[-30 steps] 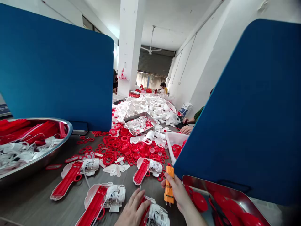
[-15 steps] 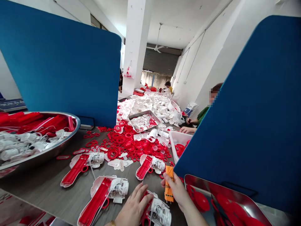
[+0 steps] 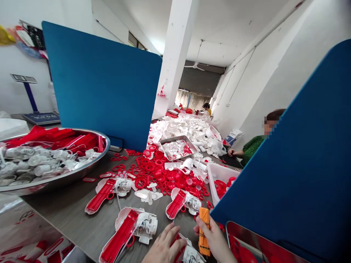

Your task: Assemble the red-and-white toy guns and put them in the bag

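Observation:
My left hand (image 3: 164, 244) is curled over the red handle of an opened toy gun (image 3: 192, 254) at the lower edge, partly hiding it. In my right hand (image 3: 215, 239), an upright orange rectangular block (image 3: 204, 230) is gripped between thumb and fingers. Its lower end is beside that gun; whether they touch, I cannot tell. Three more opened toy guns lie on the table: one (image 3: 128, 233) left of my left hand, another (image 3: 182, 204) beyond my hands, the third (image 3: 108, 195) farther left. Each shows a red handle and a white body with wires.
Left stands a metal basin (image 3: 106, 146) of red and white parts. Loose red parts (image 3: 161, 171) and a metal tray (image 3: 178, 158) lie ahead. Blue partitions (image 3: 104, 84) flank the table. A white bin (image 3: 212, 179) and metal tray (image 3: 229, 228) are right. A co-worker (image 3: 253, 148) sits behind the right partition.
The view has turned left, so the scene sits farther right and lower. Both hands keep their places around the nearest toy gun. One of the co-worker's hands has left the bin's edge.

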A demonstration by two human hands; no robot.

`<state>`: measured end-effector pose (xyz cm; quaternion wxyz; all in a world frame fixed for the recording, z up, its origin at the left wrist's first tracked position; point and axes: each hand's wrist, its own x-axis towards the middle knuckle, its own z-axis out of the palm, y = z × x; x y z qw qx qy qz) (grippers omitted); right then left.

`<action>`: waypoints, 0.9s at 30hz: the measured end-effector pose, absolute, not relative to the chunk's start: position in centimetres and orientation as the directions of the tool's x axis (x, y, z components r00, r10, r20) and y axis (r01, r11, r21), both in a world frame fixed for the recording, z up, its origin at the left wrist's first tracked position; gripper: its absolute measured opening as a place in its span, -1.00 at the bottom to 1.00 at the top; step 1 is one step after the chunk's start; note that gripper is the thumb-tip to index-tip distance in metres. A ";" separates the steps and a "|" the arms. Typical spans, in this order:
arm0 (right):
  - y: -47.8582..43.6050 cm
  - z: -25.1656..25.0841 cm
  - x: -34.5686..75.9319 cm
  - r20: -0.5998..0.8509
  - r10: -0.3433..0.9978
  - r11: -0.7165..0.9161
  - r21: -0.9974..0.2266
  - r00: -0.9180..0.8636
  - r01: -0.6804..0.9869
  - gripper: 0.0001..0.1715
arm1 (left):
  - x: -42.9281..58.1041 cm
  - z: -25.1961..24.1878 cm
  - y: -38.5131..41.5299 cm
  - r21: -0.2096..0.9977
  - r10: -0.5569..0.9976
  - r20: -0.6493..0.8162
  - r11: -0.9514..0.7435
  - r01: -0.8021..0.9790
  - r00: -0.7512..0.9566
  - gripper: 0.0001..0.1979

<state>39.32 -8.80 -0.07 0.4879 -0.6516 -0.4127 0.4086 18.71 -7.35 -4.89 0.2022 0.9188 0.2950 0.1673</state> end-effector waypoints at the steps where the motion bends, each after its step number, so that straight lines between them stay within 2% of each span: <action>1: -8.7 -0.3 39.5 -0.146 0.940 -0.191 -0.974 0.309 0.121 -0.34 | 18.8 -4.8 -7.3 0.457 0.607 0.189 -0.750 0.478 0.772 -0.50; 4: -8.5 -0.8 39.9 -0.177 0.938 -0.205 -0.977 0.297 0.065 -0.28 | 18.8 -4.3 -7.4 0.423 0.600 0.159 -0.759 0.495 0.784 -0.49; 9: -8.5 -1.1 40.0 -0.174 0.941 -0.205 -0.975 0.290 0.080 -0.27 | 18.7 -3.8 -7.5 0.406 0.598 0.139 -0.762 0.505 0.790 -0.50; 15: -8.5 -0.8 40.0 -0.164 0.944 -0.198 -0.976 0.285 0.095 -0.30 | 18.6 -4.0 -7.4 0.446 0.598 0.201 -0.761 0.471 0.776 -0.49; 24: -9.1 0.3 39.1 -0.128 0.939 -0.174 -0.978 0.320 0.119 -0.37 | 18.7 -4.5 -7.6 0.469 0.615 0.143 -0.732 0.494 0.775 -0.55; 27: -8.7 0.7 39.7 -0.141 0.912 -0.167 -0.985 0.384 0.037 -0.39 | 18.8 -4.8 -7.3 0.493 0.632 0.160 -0.717 0.493 0.759 -0.59</action>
